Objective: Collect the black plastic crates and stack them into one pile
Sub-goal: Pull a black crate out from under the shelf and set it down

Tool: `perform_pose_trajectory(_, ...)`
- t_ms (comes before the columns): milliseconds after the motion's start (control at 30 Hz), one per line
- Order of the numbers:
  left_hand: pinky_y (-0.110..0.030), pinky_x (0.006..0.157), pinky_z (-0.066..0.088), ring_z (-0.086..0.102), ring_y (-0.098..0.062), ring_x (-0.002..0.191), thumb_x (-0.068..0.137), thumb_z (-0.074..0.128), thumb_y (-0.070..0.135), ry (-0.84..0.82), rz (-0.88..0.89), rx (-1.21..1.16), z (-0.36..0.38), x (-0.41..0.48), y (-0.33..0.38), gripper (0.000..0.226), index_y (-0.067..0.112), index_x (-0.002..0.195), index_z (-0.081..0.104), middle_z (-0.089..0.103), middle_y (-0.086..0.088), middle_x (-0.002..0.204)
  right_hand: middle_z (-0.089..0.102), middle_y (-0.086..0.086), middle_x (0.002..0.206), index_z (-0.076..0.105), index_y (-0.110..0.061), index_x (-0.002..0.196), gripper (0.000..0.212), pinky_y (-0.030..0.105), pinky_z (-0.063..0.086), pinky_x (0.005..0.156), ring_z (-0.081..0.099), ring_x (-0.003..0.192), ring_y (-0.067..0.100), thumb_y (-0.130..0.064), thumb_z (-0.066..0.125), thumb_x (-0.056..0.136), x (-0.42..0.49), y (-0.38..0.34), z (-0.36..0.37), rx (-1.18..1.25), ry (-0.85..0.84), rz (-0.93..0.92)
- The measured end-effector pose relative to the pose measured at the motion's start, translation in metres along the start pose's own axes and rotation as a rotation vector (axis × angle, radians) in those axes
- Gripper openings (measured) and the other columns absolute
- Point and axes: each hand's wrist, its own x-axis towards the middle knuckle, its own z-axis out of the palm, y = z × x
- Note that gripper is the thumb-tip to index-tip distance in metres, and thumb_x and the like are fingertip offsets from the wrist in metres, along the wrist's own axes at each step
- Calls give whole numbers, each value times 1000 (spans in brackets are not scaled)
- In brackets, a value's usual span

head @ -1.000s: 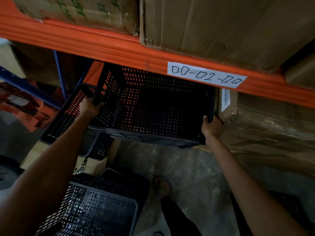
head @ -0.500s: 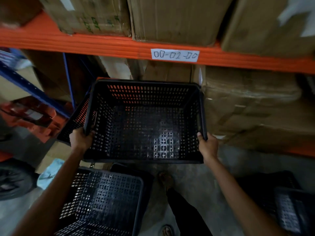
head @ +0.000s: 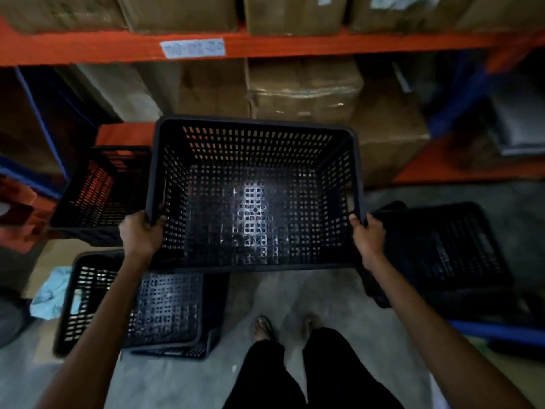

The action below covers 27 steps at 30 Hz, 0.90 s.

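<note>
I hold an empty black perforated crate (head: 253, 199) in the air in front of me, mouth up. My left hand (head: 141, 234) grips its left rim and my right hand (head: 365, 234) grips its right rim. Below on the floor at the left lies another black crate (head: 165, 308), nested on one more. A third crate (head: 97, 193) sits on the low shelf at the left. A dark crate pile (head: 448, 249) stands on the floor at the right.
Orange rack beams (head: 295, 44) carry cardboard boxes (head: 303, 93) straight ahead. A light blue cloth (head: 53, 290) lies on the floor at the left. My legs and feet (head: 265, 329) stand on grey concrete between the crates.
The crate has come out from under the orange beam and down toward me, now level at waist height. The view has pulled back, revealing the right-hand pile.
</note>
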Motion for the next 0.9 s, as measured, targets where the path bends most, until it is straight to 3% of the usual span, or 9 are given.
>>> perform_pose_trajectory(200,-38,61,44,65,-42,77,82,71,22,-211,-37,54,80,-69,23,32,-5,74,58,59,-22,68,68,11,120,60,-22,131,38,51,53,93,63,110,33,-37,55,96,4,81,-84,-92,0,184)
perform_pose_trajectory(333,-49,82,54,66,-44,93,81,72,19,-290,-128,94,142,-117,-11,31,-6,99,68,69,-30,93,61,14,131,58,-11,134,42,42,48,96,57,120,36,-30,57,97,10,150,-97,-163,-35,302)
perform_pose_trajectory(433,-48,82,52,66,-44,93,81,72,17,-350,-219,137,182,-141,-46,32,-7,102,69,70,-31,94,68,17,120,67,-11,121,36,38,50,87,62,111,34,-35,58,95,16,195,-92,-220,-101,350)
perform_pose_trajectory(500,-49,85,52,64,-45,99,82,71,19,-394,-281,178,212,-151,-71,35,-7,105,68,69,-32,99,68,19,118,68,-10,120,36,39,48,87,62,111,35,-35,57,96,23,227,-82,-273,-133,382)
perform_pose_trajectory(633,-48,91,51,61,-45,107,85,68,20,-450,-388,217,281,-155,-120,39,-5,114,66,66,-32,109,59,17,135,60,-10,131,39,39,43,100,55,124,36,-30,53,98,44,291,-44,-365,-185,404)
perform_pose_trajectory(767,-47,90,50,61,-45,107,84,69,23,-465,-414,219,364,-142,-166,41,-6,112,67,66,-33,108,65,17,123,66,-15,122,35,41,46,93,60,115,39,-33,53,96,77,361,8,-486,-140,385)
perform_pose_trajectory(900,-51,84,55,67,-45,98,68,68,54,-436,-448,120,456,-120,-229,67,2,110,69,70,-30,100,68,21,114,68,-14,118,32,40,48,88,63,108,38,-31,54,96,118,428,78,-466,-81,324)
